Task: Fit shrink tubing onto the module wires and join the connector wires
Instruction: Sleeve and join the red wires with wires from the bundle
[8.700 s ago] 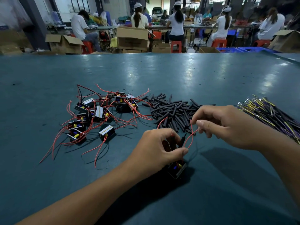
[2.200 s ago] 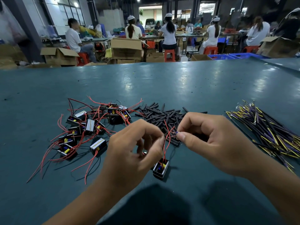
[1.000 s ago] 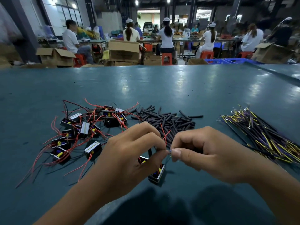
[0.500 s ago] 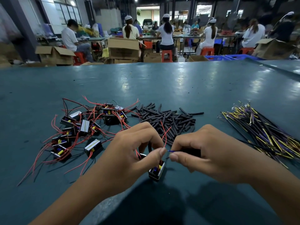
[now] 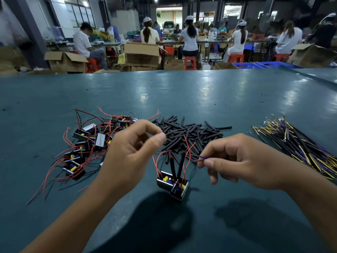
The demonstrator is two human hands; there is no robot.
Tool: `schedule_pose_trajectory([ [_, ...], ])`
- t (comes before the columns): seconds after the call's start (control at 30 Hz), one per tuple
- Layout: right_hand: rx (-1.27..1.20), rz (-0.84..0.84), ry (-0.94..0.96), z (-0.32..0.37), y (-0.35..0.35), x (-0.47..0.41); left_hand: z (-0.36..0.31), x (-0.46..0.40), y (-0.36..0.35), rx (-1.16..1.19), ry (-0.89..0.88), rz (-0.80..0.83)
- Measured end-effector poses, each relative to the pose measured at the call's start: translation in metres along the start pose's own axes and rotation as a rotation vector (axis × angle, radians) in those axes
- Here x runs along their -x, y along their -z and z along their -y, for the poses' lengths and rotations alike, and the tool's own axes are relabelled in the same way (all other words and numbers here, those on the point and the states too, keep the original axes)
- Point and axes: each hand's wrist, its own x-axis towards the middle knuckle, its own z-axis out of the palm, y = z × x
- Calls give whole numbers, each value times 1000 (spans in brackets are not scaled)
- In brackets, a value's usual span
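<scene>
The module (image 5: 172, 185) is set on the table (image 5: 182, 99), two sleeved wires upright. The hands, previously joined, are now parted: a purple wire (image 5: 203, 157) is pinched by the right hand (image 5: 242, 161); the left hand (image 5: 133, 152) is curled, empty. The tubing pile (image 5: 189, 132) lies beyond.

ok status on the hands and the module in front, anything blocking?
Left hand curled, holding nothing visible. Right hand pinches a purple wire. Module on the table, two black tubes already on its wires. Nothing in the way.
</scene>
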Motion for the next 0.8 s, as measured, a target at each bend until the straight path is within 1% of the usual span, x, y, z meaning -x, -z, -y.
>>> schedule_pose_trajectory([
  [0.1, -110, -33, -36, -1, -1, -3, 10, -5, 4, 113, 98, -100],
  [0.2, -194, -69, -87, -4, -5, -7, 16, -6, 2, 178, 169, -87],
  [0.27, -250, -101, -136, -6, -8, -9, 19, -6, 2, 179, 213, -10],
  [0.37, -381, -146, -221, -9, -12, -12, 23, -4, 5, 128, 249, 206],
  [0.4, -421, -156, -245, -9, -12, -13, 24, -3, 5, 113, 257, 251],
  [0.43, -453, -165, -265, -10, -12, -14, 24, -2, 5, 98, 268, 275],
  [0.5, -484, -183, -288, -10, -12, -15, 24, -2, 4, 89, 284, 268],
  [0.57, -496, -193, -286, -10, -12, -15, 23, -3, 3, 67, 240, 188],
  [0.63, -507, -185, -270, -9, -13, -14, 19, -2, 2, 17, 141, 101],
  [0.7, -518, -167, -243, -7, -14, -13, 12, 0, 0, 4, 79, 89],
  [0.8, -509, -143, -212, -4, -15, -11, 3, 6, -10, 29, 100, 130],
])
